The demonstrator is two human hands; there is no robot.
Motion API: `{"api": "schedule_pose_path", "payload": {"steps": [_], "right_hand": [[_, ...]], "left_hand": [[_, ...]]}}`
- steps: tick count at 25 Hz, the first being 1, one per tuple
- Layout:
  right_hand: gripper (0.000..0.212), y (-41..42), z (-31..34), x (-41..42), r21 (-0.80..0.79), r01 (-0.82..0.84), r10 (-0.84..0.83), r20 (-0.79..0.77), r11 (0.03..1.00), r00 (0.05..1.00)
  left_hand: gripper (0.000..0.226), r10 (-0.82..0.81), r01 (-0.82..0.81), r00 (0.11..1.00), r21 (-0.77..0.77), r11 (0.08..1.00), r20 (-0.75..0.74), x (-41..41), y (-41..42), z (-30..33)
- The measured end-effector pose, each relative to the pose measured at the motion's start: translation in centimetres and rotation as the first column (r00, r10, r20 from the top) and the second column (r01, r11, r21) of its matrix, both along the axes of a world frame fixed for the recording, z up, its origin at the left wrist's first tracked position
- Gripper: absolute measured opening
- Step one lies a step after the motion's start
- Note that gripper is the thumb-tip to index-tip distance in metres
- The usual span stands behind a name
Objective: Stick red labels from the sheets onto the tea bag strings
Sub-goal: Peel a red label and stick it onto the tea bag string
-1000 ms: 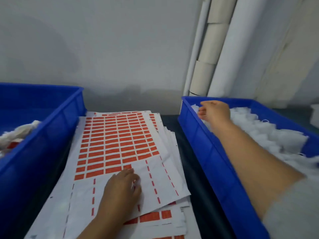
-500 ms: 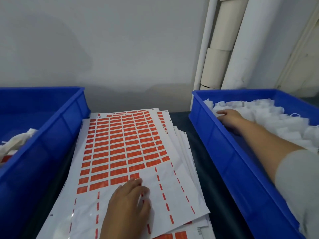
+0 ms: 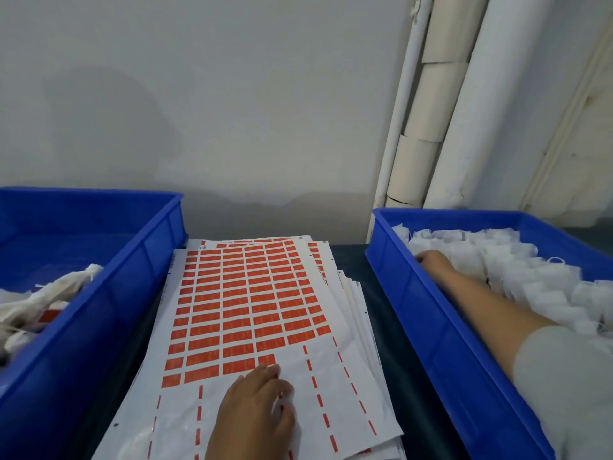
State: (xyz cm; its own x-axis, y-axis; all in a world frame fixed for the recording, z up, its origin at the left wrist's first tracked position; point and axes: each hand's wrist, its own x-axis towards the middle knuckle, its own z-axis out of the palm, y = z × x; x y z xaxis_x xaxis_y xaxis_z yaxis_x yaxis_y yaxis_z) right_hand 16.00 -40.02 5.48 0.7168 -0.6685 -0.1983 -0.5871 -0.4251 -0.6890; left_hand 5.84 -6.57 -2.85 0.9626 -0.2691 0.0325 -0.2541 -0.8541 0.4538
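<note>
Label sheet [image 3: 245, 303] under flat left hand [image 3: 255, 413] (fingers spread).

Red labels [image 3: 245, 303] gridded on white sheet [image 3: 331, 386]; blue bins [image 3: 441, 327] hold white bags [image 3: 517, 273]

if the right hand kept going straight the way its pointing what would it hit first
The right hand points toward the far-left corner of the right blue bin, down among the white tea bags. Going on, it would probably meet the few tea bags ahead of its fingertips, then the bin's left wall; depth is unclear.
</note>
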Motion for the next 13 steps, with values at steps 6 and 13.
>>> {"api": "schedule_pose_path", "payload": {"steps": [6, 13], "right_hand": [[0.027, 1.5, 5.4, -4.0, -0.307, 0.061, 0.026, 0.274, 0.95, 0.961], [0.016, 12.9, 12.1, -8.7, -0.42, -0.084, 0.324, 0.544, 0.904, 0.774]], "left_hand": [[0.035, 0.027, -0.025, 0.999, -0.064, 0.998, 0.028, -0.4, -0.2, 0.0], [0.03, 0.135, -0.117, 0.991, -0.466, 0.877, 0.005, -1.4, 1.1, 2.8]]}}
